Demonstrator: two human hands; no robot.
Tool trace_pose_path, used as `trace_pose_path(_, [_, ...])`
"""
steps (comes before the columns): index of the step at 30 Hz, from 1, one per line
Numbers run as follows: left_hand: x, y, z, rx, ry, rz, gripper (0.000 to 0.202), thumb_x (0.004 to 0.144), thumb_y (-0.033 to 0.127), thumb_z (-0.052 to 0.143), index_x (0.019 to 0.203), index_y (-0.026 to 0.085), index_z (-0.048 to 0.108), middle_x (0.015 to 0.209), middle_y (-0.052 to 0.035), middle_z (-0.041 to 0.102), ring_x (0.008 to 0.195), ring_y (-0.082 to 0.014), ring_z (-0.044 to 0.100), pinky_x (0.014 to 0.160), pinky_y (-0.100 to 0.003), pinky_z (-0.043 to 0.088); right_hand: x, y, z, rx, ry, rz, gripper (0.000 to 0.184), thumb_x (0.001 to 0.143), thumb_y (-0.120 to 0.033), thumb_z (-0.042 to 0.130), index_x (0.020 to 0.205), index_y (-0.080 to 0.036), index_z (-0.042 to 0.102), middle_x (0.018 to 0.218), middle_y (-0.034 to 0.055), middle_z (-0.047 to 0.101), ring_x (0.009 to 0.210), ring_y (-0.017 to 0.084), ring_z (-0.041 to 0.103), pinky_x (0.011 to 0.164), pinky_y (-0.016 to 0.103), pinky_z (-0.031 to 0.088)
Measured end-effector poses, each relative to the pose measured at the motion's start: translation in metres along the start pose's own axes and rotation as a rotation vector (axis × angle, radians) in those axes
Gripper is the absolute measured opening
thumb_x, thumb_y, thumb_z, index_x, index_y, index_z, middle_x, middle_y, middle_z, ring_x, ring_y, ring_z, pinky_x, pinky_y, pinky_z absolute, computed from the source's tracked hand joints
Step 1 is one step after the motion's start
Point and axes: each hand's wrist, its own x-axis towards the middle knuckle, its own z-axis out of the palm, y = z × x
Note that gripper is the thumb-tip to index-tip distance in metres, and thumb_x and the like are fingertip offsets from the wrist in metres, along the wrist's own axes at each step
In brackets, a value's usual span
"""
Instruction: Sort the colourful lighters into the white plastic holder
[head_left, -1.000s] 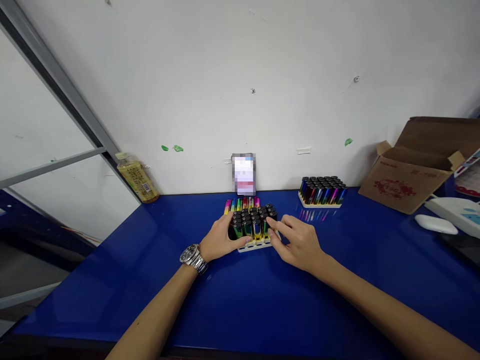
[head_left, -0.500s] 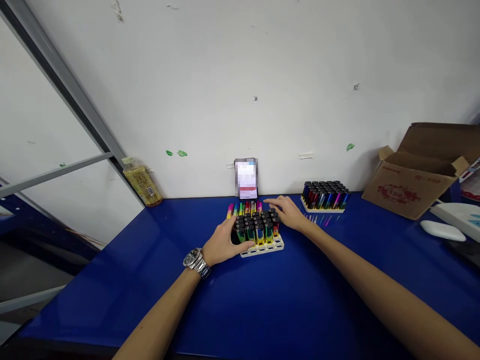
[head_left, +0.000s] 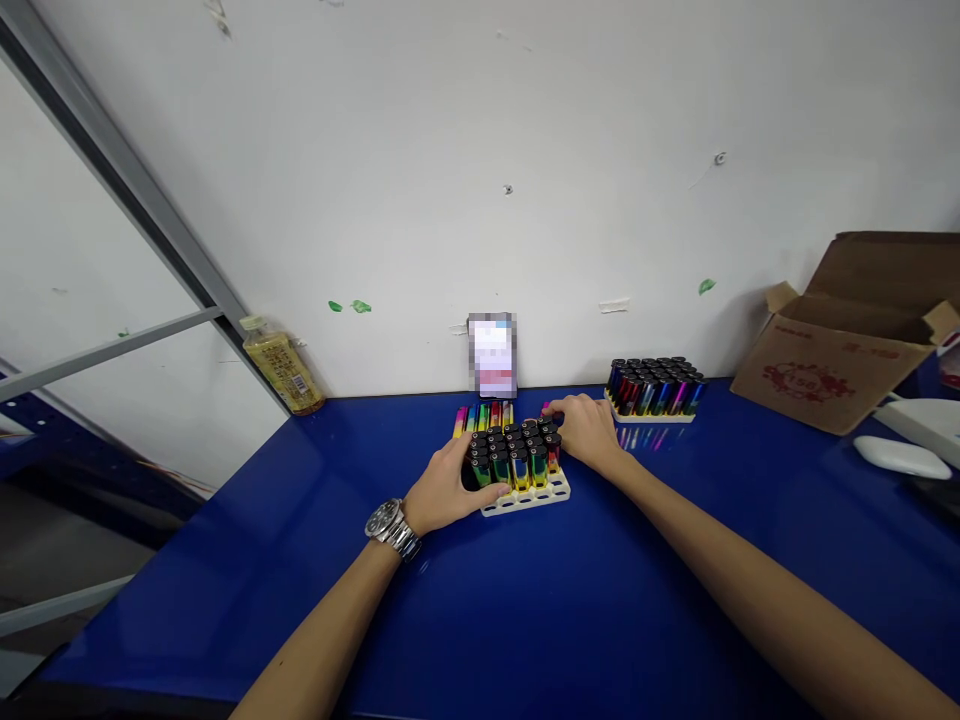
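A white rack with oval holes stands in front of me, filled with upright shiny coloured tubes that have black tops. My left hand, with a watch on the wrist, grips the rack's left side, thumb along the front. Behind the rack lies a row of loose tubes, pink, green, red and yellow. My right hand is closed at the rack's back right corner. A pink tube end shows at its fingertips; the rest of that tube is hidden.
A second rack of black-topped tubes stands at the back right. Against the wall leans a phone. An open cardboard box and a white mouse are on the right. At the left, a yellow bottle leans near the metal frame.
My right hand has closed and moved a little right and nearer, with a pink tube taken from the right end of the row. My left hand stays on the rack.
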Motion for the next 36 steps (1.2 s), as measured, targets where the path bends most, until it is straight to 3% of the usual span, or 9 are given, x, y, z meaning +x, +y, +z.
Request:
trace_pose_path(4, [0.0, 0.0, 0.0, -0.007, -0.003, 0.006, 0.063, 0.074, 0.053, 0.066, 0.125, 0.02, 0.047, 0.114, -0.0107, 0.064, 0.102, -0.0288, 0.063, 0.086, -0.042, 0.052, 0.0, -0.005, -0.006, -0.026, -0.083, 0.101, 0.015, 0.078, -0.034, 0.059, 0.076, -0.022, 0.068, 0.079, 0.0085, 0.07, 0.088, 0.03, 0.06, 0.075, 0.042, 0.036])
trace_pose_path(7, [0.0, 0.0, 0.0, 0.004, 0.004, 0.003, 0.063, 0.074, 0.053, 0.066, 0.124, 0.02, 0.048, 0.114, -0.0107, 0.065, 0.103, -0.0293, 0.063, 0.086, -0.042, 0.052, 0.001, -0.001, -0.006, -0.01, -0.156, 0.119, 0.016, 0.079, -0.033, 0.058, 0.085, -0.02, 0.065, 0.08, 0.0094, 0.068, 0.078, 0.027, 0.062, 0.066, 0.034, 0.037])
trace_pose_path(13, [0.0, 0.001, 0.0, 0.006, 0.0, -0.023, 0.064, 0.074, 0.053, 0.066, 0.123, 0.018, 0.048, 0.113, -0.0117, 0.065, 0.101, -0.029, 0.063, 0.086, -0.043, 0.052, -0.004, 0.016, 0.005, 0.019, -0.159, -0.106, 0.01, 0.084, -0.016, 0.045, 0.089, -0.016, 0.054, 0.08, 0.01, 0.064, 0.072, 0.022, 0.06, 0.058, 0.027, 0.033])
trace_pose_path(16, [0.0, 0.0, 0.001, 0.014, 0.007, -0.025, 0.064, 0.073, 0.053, 0.067, 0.124, 0.019, 0.047, 0.113, -0.011, 0.065, 0.102, -0.0292, 0.063, 0.086, -0.044, 0.052, -0.007, 0.019, 0.008, 0.209, -0.067, -0.16, 0.008, 0.089, -0.02, 0.038, 0.095, -0.017, 0.043, 0.076, 0.0065, 0.059, 0.068, 0.02, 0.057, 0.058, 0.027, 0.034])
trace_pose_path(20, [0.0, -0.001, 0.001, 0.015, 0.009, -0.007, 0.06, 0.074, 0.053, 0.066, 0.122, 0.02, 0.049, 0.113, -0.0101, 0.065, 0.102, -0.0285, 0.063, 0.086, -0.042, 0.052, -0.009, 0.016, 0.008, 0.543, 0.02, -0.141, 0.012, 0.087, -0.031, 0.043, 0.088, -0.022, 0.035, 0.069, -0.0015, 0.053, 0.06, 0.018, 0.052, 0.057, 0.028, 0.037])
trace_pose_path(26, [0.0, 0.0, 0.002, 0.028, 0.016, -0.013, 0.062, 0.074, 0.053, 0.065, 0.124, 0.02, 0.047, 0.113, -0.0102, 0.065, 0.102, -0.0288, 0.064, 0.085, -0.043, 0.052, -0.007, 0.013, 0.011, 1.071, -0.009, 0.007, 0.005, 0.07, -0.021, 0.044, 0.072, -0.022, 0.04, 0.056, -0.005, 0.05, 0.053, 0.013, 0.048, 0.052, 0.026, 0.037])
trace_pose_path(29, [0.0, 0.0, 0.002, 0.03, 0.018, -0.012, 0.064, 0.074, 0.054, 0.066, 0.125, 0.02, 0.047, 0.114, -0.0104, 0.065, 0.102, -0.0291, 0.064, 0.086, -0.043, 0.052, -0.007, 0.014, 0.01, 1.297, -0.032, 0.084, 0.006, 0.064, -0.022, 0.048, 0.063, -0.021, 0.042, 0.047, -0.0072, 0.038, 0.042, 0.009, 0.035, 0.043, 0.023, 0.026])
trace_pose_path(32, [0.0, 0.001, 0.001, 0.012, 0.01, -0.019, 0.066, 0.074, 0.053, 0.066, 0.126, 0.019, 0.046, 0.115, -0.0109, 0.065, 0.103, -0.0288, 0.063, 0.086, -0.043, 0.052, -0.007, 0.013, 0.007, 1.419, -0.102, 0.164, 0.023, 0.071, -0.036, 0.047, 0.055, -0.022, 0.04, 0.039, -0.0093, 0.025, 0.035, 0.006, 0.019, 0.038, 0.022, 0.014])
trace_pose_path(36, [-0.001, 0.002, 0.001, 0.006, 0.014, -0.012, 0.063, 0.074, 0.054, 0.065, 0.124, 0.02, 0.047, 0.114, -0.0108, 0.065, 0.102, -0.0291, 0.064, 0.085, -0.042, 0.053, -0.007, 0.011, 0.007, 1.441, -0.181, 0.259, 0.046, 0.082, -0.053, 0.031, 0.048, -0.023, 0.035, 0.034, -0.0079, 0.021, 0.032, 0.006, 0.012, 0.035, 0.022, 0.011])
